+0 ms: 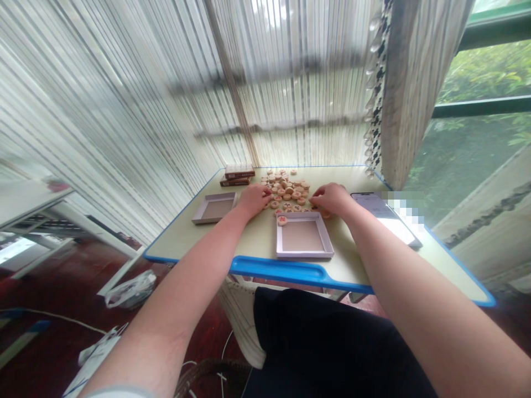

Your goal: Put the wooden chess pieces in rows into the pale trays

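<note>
Chess pieces (286,190) heaped on the bench (249,237); left hand (254,199) and right hand (332,199) flank the pile, fingers curled, any grip impossible to tell.

A home room: striped curtains (166,99), a window (477,127) onto greenery, small blue-edged desk (290,272)

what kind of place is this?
Probably a room at home: a small blue-edged desk against sheer striped curtains, a window onto greenery, and wooden game pieces spread on the desk.
</note>
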A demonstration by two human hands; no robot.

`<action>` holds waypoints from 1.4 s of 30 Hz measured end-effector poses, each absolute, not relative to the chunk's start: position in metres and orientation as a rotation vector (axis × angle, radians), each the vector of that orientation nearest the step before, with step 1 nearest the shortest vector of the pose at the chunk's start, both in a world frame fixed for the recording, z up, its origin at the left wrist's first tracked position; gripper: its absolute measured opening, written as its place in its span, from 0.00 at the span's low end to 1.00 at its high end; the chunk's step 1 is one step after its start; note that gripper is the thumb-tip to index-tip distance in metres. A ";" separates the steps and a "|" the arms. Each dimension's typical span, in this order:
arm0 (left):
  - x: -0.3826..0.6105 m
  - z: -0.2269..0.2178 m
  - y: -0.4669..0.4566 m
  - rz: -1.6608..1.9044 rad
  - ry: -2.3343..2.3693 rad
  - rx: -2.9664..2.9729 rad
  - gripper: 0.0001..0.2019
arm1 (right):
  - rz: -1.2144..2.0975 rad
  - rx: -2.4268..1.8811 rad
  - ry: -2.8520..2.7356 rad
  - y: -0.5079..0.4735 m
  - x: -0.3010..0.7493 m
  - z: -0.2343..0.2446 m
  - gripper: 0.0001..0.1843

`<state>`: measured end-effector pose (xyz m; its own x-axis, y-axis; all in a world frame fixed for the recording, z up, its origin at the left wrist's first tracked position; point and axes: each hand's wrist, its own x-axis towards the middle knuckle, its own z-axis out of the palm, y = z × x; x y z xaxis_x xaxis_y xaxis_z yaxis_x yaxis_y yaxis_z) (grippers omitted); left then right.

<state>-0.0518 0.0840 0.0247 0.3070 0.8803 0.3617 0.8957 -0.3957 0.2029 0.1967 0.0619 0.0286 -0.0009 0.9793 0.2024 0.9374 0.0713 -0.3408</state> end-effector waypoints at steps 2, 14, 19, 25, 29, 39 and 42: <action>-0.051 0.025 0.083 -0.673 -1.698 -2.520 0.11 | 0.059 -1.836 -1.962 0.063 0.195 0.027 0.15; -0.050 0.021 0.091 -0.602 -1.588 -2.467 0.17 | 0.313 -1.767 -1.938 0.051 0.190 0.036 0.15; -0.050 0.020 0.091 -0.595 -1.590 -2.442 0.17 | 0.269 -1.680 -2.019 0.051 0.187 0.035 0.16; -0.054 0.019 0.092 -0.659 -1.726 -2.479 0.13 | 0.169 -1.720 -2.012 0.054 0.188 0.032 0.17; -0.055 0.019 0.093 -0.716 -1.740 -2.476 0.15 | 0.196 -1.794 -2.039 0.055 0.189 0.029 0.14; -0.066 0.025 0.097 -0.920 -1.916 -2.414 0.22 | 0.202 -1.680 -2.004 0.061 0.190 0.025 0.19; -0.069 0.031 0.092 -0.883 -1.991 -2.408 0.19 | 0.260 -1.669 -1.989 0.059 0.189 0.027 0.19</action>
